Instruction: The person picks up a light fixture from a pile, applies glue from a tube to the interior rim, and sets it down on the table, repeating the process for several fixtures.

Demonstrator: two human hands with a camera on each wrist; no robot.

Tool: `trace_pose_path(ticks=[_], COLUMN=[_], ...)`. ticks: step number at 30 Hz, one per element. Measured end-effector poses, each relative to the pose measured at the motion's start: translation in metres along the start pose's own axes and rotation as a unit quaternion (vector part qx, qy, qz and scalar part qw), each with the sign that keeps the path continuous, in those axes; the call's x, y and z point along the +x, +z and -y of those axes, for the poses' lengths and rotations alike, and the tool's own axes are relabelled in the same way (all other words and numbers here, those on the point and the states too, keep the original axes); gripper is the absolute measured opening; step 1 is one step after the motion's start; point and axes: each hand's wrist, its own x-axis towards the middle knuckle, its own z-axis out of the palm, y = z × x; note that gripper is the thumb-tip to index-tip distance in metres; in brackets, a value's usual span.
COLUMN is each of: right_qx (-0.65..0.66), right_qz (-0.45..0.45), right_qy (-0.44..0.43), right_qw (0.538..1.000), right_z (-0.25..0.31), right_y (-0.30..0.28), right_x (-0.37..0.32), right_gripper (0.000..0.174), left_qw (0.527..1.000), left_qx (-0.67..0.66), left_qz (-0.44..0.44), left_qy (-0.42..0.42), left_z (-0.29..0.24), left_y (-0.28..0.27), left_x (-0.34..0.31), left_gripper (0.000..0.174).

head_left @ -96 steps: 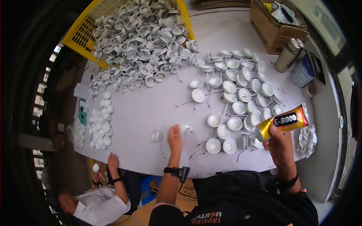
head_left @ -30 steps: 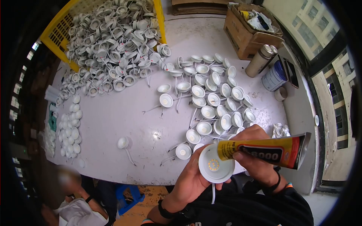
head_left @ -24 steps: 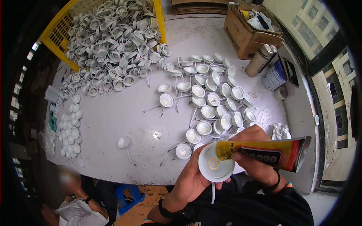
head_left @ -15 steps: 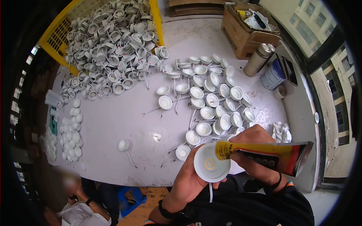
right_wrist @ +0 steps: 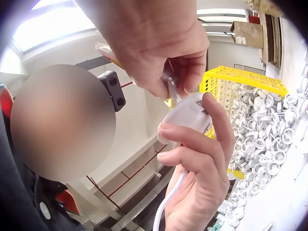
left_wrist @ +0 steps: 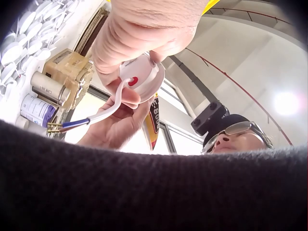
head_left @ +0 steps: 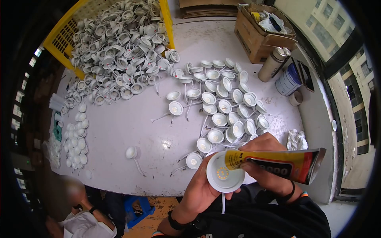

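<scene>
My left hand [head_left: 198, 194] holds a round white lamp housing [head_left: 225, 184] by its rim, its ring of small yellow LEDs facing up and its white cable hanging below. A yellow, black and red glue tube [head_left: 278, 164] is gripped in my right hand [head_left: 270, 178], its nozzle end over the right side of the housing. In the left wrist view the housing's back [left_wrist: 144, 79] shows, with a red spot where the cable [left_wrist: 113, 106] enters. The right wrist view shows fingers of my right hand [right_wrist: 159, 53] pinching the tube close to the housing [right_wrist: 185, 118].
Many similar lamps [head_left: 214, 97] lie on the table [head_left: 119, 123] beyond my hands. A yellow crate [head_left: 59, 43] with heaped housings stands back left, white domed pieces [head_left: 77, 139] at left. One lamp [head_left: 131, 152] lies apart. Back right are a carton [head_left: 254, 37], flask [head_left: 271, 65] and tub [head_left: 287, 81].
Since the first frame, my left hand has come from the table to hold a housing, and the tube has moved down over it. Lately the housing and tube have shifted only slightly.
</scene>
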Motion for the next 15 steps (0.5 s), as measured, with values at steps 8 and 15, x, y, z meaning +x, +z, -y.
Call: trace_pose_path(ticks=[8,15], right_qx=[0.005,-0.058], right_qz=[-0.006,-0.025], right_qy=[0.003,-0.004], right_qw=[1.000,0.998], right_z=[0.0009,0.0025], right_y=[0.0002,-0.0008], right_x=[-0.0005,0.0008], right_gripper=[0.021,0.019], left_qw=[1.000,1.000], left_qx=[-0.002,0.012], left_qz=[0.009,0.003], left_qy=[0.007,0.001], left_z=[0.0018,-0.0009], left_y=[-0.0036,-0.0045], left_x=[-0.0009,0.0000], left_gripper=[0.048,0.046])
